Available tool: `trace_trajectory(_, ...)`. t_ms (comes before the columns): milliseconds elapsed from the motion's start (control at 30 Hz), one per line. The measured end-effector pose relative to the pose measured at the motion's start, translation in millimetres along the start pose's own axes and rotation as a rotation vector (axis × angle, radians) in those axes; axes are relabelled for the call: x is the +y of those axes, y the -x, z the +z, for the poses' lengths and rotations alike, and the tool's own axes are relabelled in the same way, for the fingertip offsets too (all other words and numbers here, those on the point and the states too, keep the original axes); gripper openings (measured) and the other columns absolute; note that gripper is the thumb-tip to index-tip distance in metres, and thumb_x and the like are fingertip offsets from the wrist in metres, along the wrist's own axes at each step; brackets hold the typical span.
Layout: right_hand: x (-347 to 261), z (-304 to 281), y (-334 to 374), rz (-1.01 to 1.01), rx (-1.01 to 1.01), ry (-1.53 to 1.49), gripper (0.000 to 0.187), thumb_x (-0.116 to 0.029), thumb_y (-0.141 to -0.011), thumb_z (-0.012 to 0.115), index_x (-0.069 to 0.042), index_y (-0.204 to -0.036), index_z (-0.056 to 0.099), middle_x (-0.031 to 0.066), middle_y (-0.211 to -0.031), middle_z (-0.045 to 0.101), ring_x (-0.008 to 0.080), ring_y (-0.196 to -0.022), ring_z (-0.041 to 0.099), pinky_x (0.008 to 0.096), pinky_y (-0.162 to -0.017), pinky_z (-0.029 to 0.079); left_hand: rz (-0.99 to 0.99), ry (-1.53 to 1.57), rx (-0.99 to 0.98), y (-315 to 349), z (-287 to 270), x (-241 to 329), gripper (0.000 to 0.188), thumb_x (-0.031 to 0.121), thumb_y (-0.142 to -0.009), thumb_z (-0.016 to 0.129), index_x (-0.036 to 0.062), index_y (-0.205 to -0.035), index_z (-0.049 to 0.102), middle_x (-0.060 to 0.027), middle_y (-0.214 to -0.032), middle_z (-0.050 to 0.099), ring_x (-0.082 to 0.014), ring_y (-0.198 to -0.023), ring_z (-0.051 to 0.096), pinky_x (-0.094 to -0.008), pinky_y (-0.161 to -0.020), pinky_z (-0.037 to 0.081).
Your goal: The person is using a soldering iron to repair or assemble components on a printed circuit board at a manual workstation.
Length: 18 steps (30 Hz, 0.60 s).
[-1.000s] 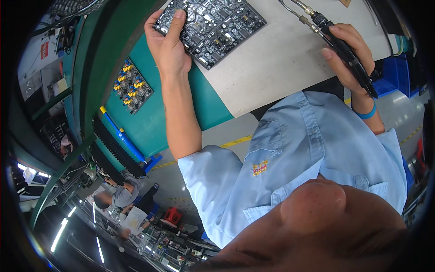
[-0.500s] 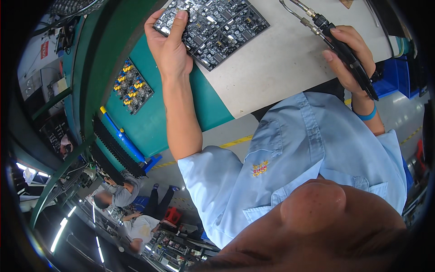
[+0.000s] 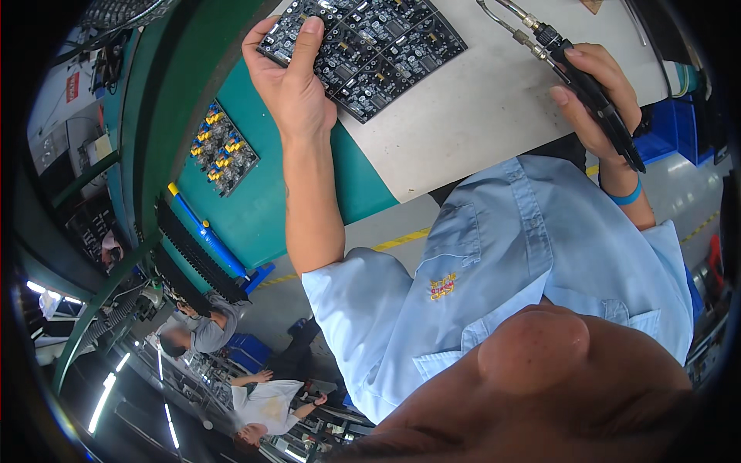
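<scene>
My left hand point(image 3: 292, 83) grips the near left corner of a large black circuit board point(image 3: 378, 48) packed with small components; the thumb presses on its top face. The board lies on a pale grey mat point(image 3: 494, 108) on the bench. My right hand point(image 3: 590, 96) is closed round a black pen-shaped tool point(image 3: 593, 91) with a metal tip and a hose fitting, held above the mat to the right of the board. A blue band sits on that wrist.
A smaller board with yellow parts point(image 3: 220, 147) lies on the green bench top point(image 3: 255, 208) at the left, beside a blue-handled tool point(image 3: 207, 235) and black racks. Blue bins point(image 3: 664, 131) stand at the right. Other people point(image 3: 201, 328) work at benches behind.
My left hand has shifted slightly on the board's corner. The right hand and tool have hardly moved. People in the background have moved.
</scene>
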State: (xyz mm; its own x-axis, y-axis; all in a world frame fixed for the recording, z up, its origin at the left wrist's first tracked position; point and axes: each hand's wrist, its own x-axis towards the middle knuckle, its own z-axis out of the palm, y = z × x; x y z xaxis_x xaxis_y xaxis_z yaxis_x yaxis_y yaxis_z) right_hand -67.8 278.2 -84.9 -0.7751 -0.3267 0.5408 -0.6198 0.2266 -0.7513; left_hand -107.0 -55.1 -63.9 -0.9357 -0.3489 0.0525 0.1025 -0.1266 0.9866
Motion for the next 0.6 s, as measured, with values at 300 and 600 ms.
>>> trace_trajectory(300,0.9,1.1,-0.4,-0.009,0.0,0.001,0.043,0.003,-0.078,0.074,0.005,-0.119,0.063,0.0229,-0.115,0.064,0.0318,-0.096,0.064,0.0361,-0.084,0.054,-0.015,-0.01,0.031,0.9,0.7,2.1,0.041,0.002,-0.087,0.074,0.0037,-0.118,0.047,-0.0112,-0.097,0.066,-0.0168,-0.082,0.068,-0.0268,-0.075,0.056)
trace_trajectory(600,-1.4,0.8,-2.0,-0.004,-0.006,0.003,0.043,0.003,-0.078,0.073,0.005,-0.12,0.063,0.0227,-0.115,0.064,0.0311,-0.094,0.064,0.0355,-0.084,0.054,-0.018,0.003,0.026,0.3,-0.3,1.4,0.04,0.002,-0.087,0.074,0.0041,-0.117,0.047,-0.012,-0.098,0.067,-0.0177,-0.083,0.068,-0.0273,-0.073,0.057)
